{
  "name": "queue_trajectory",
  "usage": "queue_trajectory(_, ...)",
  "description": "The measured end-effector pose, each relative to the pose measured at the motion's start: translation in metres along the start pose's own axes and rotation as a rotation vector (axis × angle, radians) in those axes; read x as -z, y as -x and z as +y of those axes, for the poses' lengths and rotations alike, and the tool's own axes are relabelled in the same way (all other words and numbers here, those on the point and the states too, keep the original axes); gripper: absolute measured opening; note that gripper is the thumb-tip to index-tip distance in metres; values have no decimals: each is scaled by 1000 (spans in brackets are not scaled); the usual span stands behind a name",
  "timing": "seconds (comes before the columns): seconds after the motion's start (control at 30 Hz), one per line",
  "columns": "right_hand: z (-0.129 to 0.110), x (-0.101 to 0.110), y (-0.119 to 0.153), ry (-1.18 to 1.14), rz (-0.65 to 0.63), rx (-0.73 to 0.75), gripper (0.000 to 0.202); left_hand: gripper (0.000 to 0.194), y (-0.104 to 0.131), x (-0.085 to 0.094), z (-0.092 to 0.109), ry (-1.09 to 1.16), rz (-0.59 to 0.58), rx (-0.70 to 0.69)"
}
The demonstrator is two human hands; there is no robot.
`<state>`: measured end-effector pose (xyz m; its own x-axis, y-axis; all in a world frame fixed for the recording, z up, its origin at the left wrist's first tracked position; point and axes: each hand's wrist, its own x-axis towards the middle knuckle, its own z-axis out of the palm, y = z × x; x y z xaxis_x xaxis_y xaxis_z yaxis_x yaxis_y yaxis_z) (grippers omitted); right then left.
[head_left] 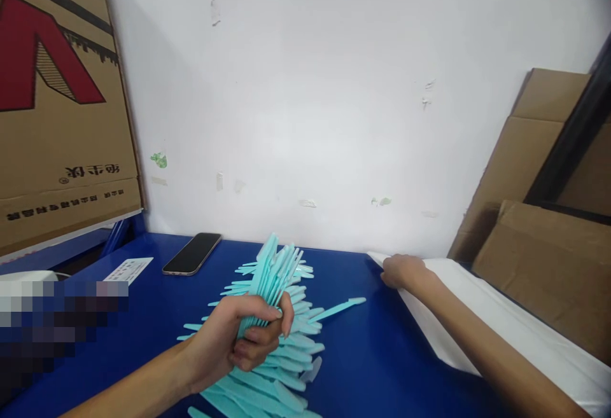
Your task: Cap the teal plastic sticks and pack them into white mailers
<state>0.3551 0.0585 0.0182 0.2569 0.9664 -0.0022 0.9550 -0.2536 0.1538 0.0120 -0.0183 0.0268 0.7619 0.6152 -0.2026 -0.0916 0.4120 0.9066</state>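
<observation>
My left hand [255, 332] is closed around an upright bundle of slim turquoise plastic sticks [274, 275], shaped like eyebrow razors. Beneath and around it, many more turquoise sticks [281, 386] lie in a long loose pile, most pointing sideways. One single stick [341, 308] juts out to the right of the pile. Off to the right, my right hand [403, 270] has its fingers closed at the far corner of a white sheet-like thing [453, 284], perhaps a plastic bag. My right forearm crosses over it, and the fingertips are partly hidden.
A phone [192, 254] and a printed white card [128, 270] lie at the left of the blue table [372, 367]. A large printed carton [62, 144] stands at the left. Brown cardboard [539, 265] leans at the right. Behind the table rises a white wall [324, 100].
</observation>
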Motion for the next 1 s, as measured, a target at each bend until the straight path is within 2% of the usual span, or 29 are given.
queue_trajectory(0.13,3,20,4,36,-70,-20,33,29,1,1,0,-23,24,-21)
queue_trajectory(0.2,4,35,7,19,-35,-13,32,31,3,0,2,-47,52,-34)
queue_trajectory(0.3,5,59,14,-65,68,32,32,24,5,-1,8,-163,142,-119)
queue_trajectory(0.37,6,75,20,-164,140,111,32,28,5,-2,12,-336,292,-211)
queue_trajectory(0.47,5,96,34,-329,193,259,32,44,3,1,16,-656,607,-332)
queue_trajectory(0.5,4,102,40,-374,203,293,32,47,1,3,17,-742,681,-368)
queue_trajectory(0.57,1,110,51,-456,230,346,33,48,-1,11,17,-875,759,-442)
queue_trajectory(0.67,-7,113,68,-598,223,445,31,42,-3,22,17,-1042,809,-556)
queue_trajectory(0.77,-17,112,85,-725,131,576,28,37,-4,27,17,-1178,806,-624)
queue_trajectory(0.87,-24,110,99,-769,55,705,25,33,-4,28,16,-1283,776,-599)
queue_trajectory(1.0,-29,112,113,-773,-65,847,20,31,-4,31,16,-1416,788,-502)
